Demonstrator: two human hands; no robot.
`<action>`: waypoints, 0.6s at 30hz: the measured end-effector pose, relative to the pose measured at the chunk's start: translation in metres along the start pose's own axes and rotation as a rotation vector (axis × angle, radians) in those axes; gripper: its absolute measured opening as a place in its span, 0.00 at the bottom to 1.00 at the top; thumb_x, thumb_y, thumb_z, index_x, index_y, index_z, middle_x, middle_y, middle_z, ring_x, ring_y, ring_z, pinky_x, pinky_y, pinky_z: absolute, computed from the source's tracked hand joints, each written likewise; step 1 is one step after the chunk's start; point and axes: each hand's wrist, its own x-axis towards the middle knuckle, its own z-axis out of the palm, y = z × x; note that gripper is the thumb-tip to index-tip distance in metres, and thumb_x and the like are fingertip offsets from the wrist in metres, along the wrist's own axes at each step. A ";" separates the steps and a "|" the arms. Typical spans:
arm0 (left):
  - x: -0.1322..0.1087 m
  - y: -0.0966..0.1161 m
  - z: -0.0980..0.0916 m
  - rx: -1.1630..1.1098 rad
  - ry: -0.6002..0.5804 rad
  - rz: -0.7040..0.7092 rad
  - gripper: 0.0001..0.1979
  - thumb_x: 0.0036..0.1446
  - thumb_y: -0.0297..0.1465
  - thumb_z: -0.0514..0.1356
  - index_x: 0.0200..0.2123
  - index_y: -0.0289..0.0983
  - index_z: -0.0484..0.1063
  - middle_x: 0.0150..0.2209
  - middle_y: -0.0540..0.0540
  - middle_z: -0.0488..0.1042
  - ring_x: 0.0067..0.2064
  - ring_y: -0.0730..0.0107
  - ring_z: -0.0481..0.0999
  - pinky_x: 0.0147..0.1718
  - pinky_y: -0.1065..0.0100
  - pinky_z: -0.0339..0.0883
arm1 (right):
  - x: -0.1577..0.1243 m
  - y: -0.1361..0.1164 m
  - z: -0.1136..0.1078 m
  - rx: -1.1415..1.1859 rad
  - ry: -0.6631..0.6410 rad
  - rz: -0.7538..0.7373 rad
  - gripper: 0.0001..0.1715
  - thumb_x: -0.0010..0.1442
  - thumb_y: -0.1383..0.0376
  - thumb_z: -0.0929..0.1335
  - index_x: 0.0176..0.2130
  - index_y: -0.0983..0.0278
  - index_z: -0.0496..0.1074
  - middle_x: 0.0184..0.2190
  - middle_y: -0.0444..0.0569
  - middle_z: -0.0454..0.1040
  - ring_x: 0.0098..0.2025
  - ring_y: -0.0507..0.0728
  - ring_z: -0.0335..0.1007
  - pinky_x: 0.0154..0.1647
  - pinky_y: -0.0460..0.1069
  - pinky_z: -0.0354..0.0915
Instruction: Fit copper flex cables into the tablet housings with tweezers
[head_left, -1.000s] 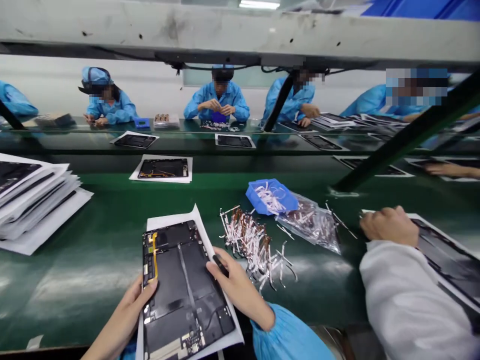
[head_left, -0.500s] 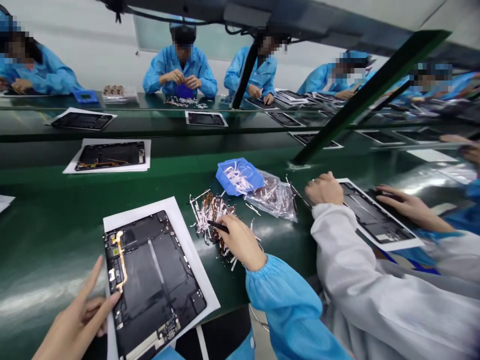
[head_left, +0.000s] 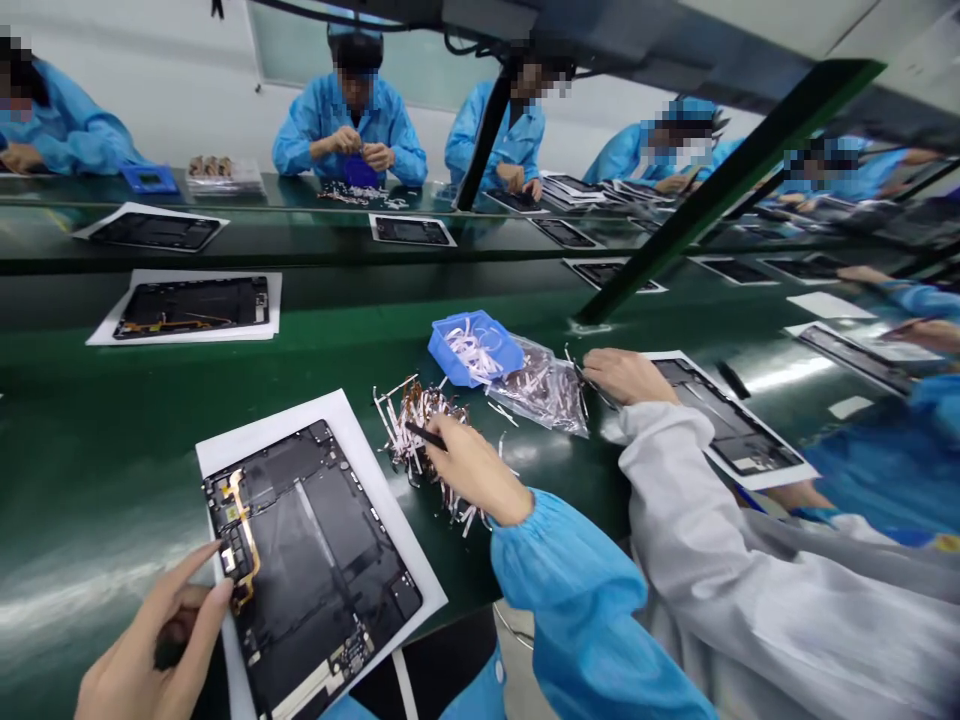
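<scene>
Tablet casing already carries an orange cable; strips lie loose, unplaced; left hand at its edge, fingers apart; right hand, fingers clamped on black tool

Your right hand holds a slim black tool at the heap of thin strips on the green counter. Your left thumb and forefinger, spread apart, meet the left edge of an opened device lying on white paper. Beyond the heap, a blue tray of strips adjoins a clear bag.
</scene>
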 end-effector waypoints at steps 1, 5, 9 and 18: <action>-0.003 0.001 0.002 0.048 -0.006 0.077 0.20 0.48 0.42 0.69 0.46 0.51 0.77 0.29 0.51 0.76 0.29 0.67 0.75 0.25 0.76 0.70 | -0.003 0.000 -0.003 0.041 0.024 -0.015 0.05 0.67 0.70 0.61 0.39 0.63 0.66 0.35 0.47 0.74 0.37 0.56 0.72 0.38 0.48 0.63; -0.016 0.018 0.016 0.161 -0.223 0.384 0.19 0.53 0.45 0.65 0.47 0.45 0.79 0.29 0.50 0.77 0.30 0.67 0.77 0.27 0.76 0.71 | -0.032 -0.020 -0.006 0.528 0.076 -0.117 0.12 0.70 0.62 0.60 0.34 0.62 0.65 0.31 0.45 0.73 0.34 0.53 0.69 0.36 0.47 0.63; -0.028 0.050 0.029 -0.020 -0.359 0.490 0.20 0.61 0.40 0.60 0.55 0.42 0.74 0.23 0.53 0.75 0.23 0.75 0.74 0.25 0.78 0.70 | -0.077 -0.069 0.014 1.015 -0.349 -0.218 0.08 0.66 0.63 0.64 0.33 0.61 0.66 0.29 0.42 0.74 0.32 0.51 0.70 0.34 0.45 0.63; -0.036 0.033 0.004 -0.436 -0.462 0.319 0.23 0.63 0.50 0.55 0.37 0.41 0.83 0.28 0.43 0.82 0.26 0.65 0.81 0.26 0.69 0.76 | -0.099 -0.093 0.054 1.060 0.015 -0.124 0.05 0.60 0.62 0.70 0.37 0.61 0.76 0.42 0.49 0.71 0.41 0.55 0.70 0.36 0.46 0.65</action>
